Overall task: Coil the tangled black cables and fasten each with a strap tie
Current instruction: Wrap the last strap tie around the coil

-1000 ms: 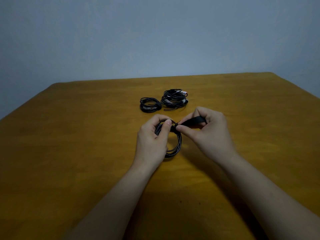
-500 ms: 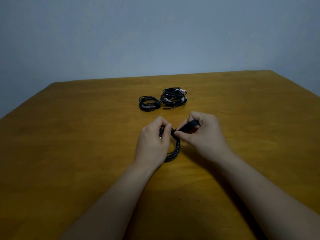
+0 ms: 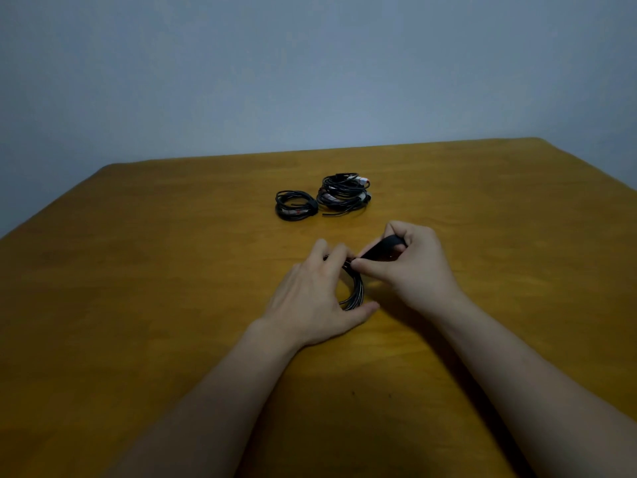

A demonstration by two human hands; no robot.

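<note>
The left hand [image 3: 312,298] pins the coiled black cable [image 3: 355,291] flat against the wooden worktop [image 3: 138,305] so the right hand [image 3: 410,267], pinching the black strap tie [image 3: 381,249], can wrap it.

Centre of the wooden table [image 3: 138,305] is obstructed. The left hand [image 3: 310,294] grips a coiled cable [image 3: 356,291] and the right hand [image 3: 413,270] pinches a strap tie [image 3: 382,248]. The fingertips meet, so no passage lies between them.

Beyond, across a band of bare wood, lie a small bound cable coil [image 3: 295,205] and, just beside it on the right, a taller cable pile [image 3: 343,194]. Contact between the two cannot be confirmed in this dim view.

The surface outside either forearm is open to the table edges. A wall [image 3: 310,81] stands beyond the far edge.
</note>
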